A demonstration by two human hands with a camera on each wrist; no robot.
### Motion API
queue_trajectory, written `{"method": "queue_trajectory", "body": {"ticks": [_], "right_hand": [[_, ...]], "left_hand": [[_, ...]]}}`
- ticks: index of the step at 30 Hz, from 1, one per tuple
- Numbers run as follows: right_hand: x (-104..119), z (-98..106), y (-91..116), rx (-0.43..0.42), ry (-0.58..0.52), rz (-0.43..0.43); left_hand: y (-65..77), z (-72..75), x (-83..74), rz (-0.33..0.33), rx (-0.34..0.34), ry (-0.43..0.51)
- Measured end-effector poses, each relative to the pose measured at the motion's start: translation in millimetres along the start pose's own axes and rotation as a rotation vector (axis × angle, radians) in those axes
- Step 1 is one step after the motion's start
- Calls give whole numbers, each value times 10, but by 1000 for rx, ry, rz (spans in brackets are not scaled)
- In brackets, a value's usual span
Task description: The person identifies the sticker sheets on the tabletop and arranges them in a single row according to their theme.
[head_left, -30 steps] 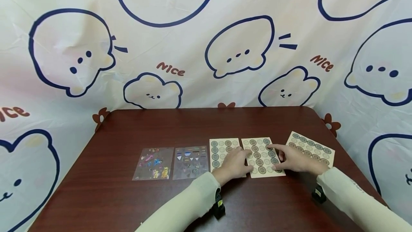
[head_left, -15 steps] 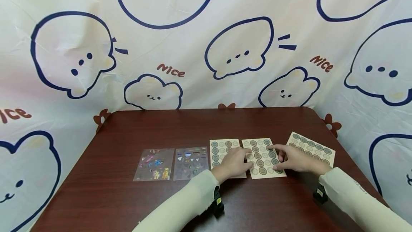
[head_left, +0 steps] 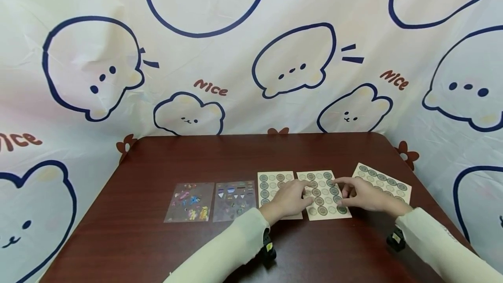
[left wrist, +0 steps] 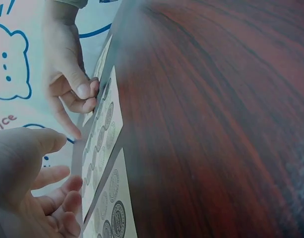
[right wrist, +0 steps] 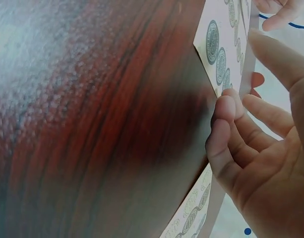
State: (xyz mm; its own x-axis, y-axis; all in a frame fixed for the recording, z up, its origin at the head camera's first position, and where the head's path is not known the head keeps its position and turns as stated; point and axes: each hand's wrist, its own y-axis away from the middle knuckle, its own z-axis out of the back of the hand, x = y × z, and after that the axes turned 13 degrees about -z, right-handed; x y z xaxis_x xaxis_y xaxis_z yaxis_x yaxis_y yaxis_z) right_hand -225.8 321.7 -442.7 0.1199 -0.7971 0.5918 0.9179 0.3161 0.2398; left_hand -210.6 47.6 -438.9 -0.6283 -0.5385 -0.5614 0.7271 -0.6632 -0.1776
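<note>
A cream sheet of round, coin-like stickers (head_left: 324, 195) lies flat between the two hands. The left hand (head_left: 288, 198) reaches over a second cream sticker sheet (head_left: 264, 192), its loosely bent fingers and thumb at the middle sheet's left side. At that sheet's right edge is the right hand (head_left: 365, 193), index finger stretched out and the other fingers bent. In the right wrist view, its bent fingertips (right wrist: 223, 106) meet or nearly meet the sheet's edge; contact is unclear. Neither hand visibly pinches anything. Farther right, a third cream sheet (head_left: 397, 182) lies at a slant, partly behind the right hand.
To the left lie two clear sticker sheets: one with colourful figures (head_left: 188, 202), the other with small bluish shapes (head_left: 234, 200). All rest on a dark red-brown wooden table (head_left: 177, 156). A patterned cloth (head_left: 235, 56) hangs behind and at both sides.
Both hands have shifted slightly to the right over the middle sheet. The sheets keep their layout; the whole head view has drifted a little.
</note>
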Motion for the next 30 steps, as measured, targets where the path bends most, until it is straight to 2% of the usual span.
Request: {"method": "queue_trajectory", "body": {"ticks": [8, 15, 25, 30], "right_hand": [[13, 58, 46, -79, 11, 0], [7, 79, 67, -128, 15, -3], [-67, 142, 119, -178, -17, -9], [-97, 195, 161, -207, -3, -35]], "left_hand": [[-63, 21, -62, 30, 2, 71], [-118, -2, -94, 48, 17, 50], [-136, 2, -122, 11, 17, 70], [-198, -9, -165, -14, 23, 68]]}}
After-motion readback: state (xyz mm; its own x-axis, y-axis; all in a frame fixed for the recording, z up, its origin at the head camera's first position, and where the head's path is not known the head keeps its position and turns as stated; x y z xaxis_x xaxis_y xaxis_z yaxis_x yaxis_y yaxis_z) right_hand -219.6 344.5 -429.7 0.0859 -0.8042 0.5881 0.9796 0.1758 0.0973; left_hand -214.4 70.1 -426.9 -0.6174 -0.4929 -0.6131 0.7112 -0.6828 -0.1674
